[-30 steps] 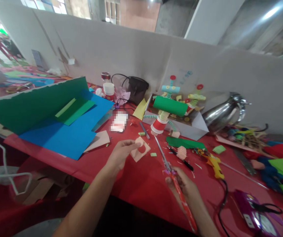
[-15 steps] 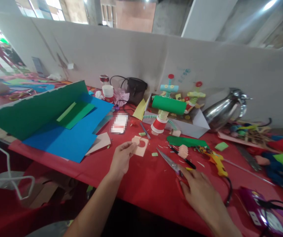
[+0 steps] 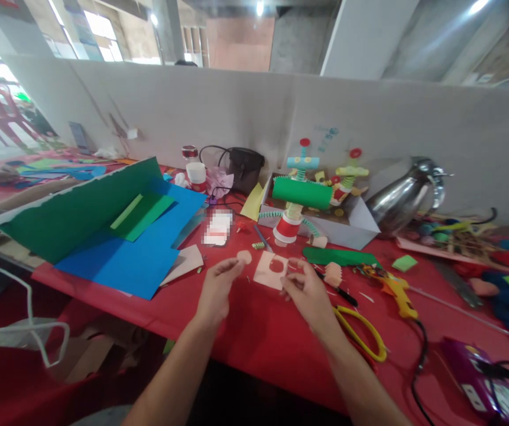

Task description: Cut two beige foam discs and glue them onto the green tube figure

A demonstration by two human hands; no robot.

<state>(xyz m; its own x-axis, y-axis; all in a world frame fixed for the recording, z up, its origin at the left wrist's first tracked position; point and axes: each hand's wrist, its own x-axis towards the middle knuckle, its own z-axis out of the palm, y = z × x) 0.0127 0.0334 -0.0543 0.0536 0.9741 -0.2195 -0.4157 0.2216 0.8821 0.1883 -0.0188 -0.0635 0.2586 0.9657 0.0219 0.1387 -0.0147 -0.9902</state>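
On the red table (image 3: 254,343), at the far right of centre, a white box (image 3: 356,229) holds a yellow-headed paper figure (image 3: 352,171) and yellow scraps (image 3: 320,176), with a green-bodied figure (image 3: 302,192) standing at its near side, while farther right a shallow pink tray (image 3: 414,245) is heaped with thin sticks (image 3: 469,227) and coloured bits. Near the middle, the right hand (image 3: 311,297) pinches the right edge of a peach square (image 3: 265,277) with a round hole, and the left hand (image 3: 216,291) has thumb and fingertips clamped on a small peach disc (image 3: 245,256), just left of that square.
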